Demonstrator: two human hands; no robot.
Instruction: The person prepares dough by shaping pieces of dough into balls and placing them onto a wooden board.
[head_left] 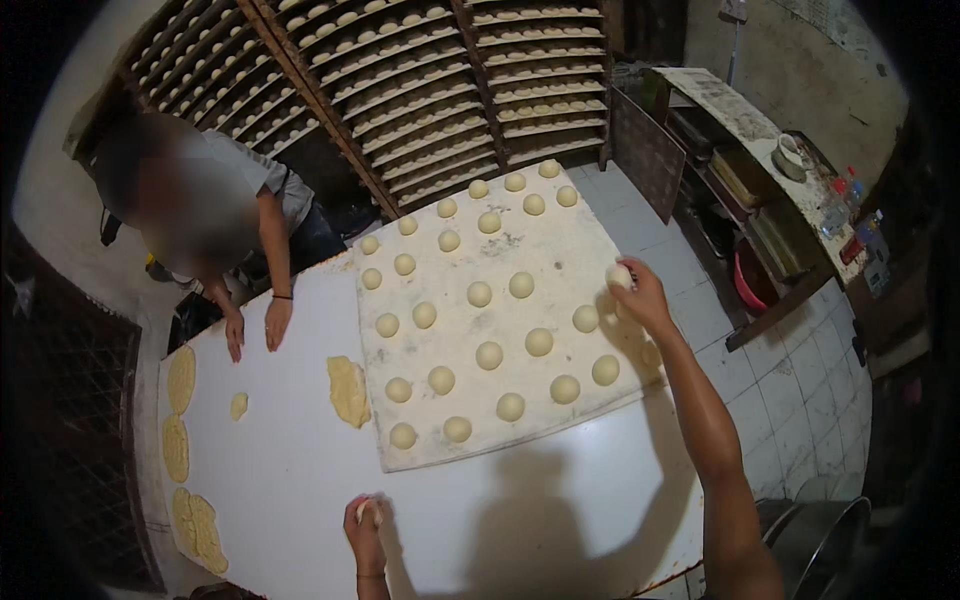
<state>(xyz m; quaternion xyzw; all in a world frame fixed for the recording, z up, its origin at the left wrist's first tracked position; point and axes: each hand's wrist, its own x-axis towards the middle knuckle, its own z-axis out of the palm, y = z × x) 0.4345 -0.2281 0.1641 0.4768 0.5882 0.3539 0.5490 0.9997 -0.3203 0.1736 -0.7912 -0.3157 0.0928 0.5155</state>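
While dough balls [488, 355] crowd the board [560, 420], both hands' fingers clamped on dough: left hand [364, 527], right hand [637, 296]

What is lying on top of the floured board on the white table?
Rows of round dough balls lie on the floured board. The right hand covers part of its right edge, holding another dough ball.

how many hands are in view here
4. The wearer's left hand grips a small dough piece at the table's near edge; the right hand holds a dough ball at the board's right edge; a co-worker's two hands rest on the table, far left.
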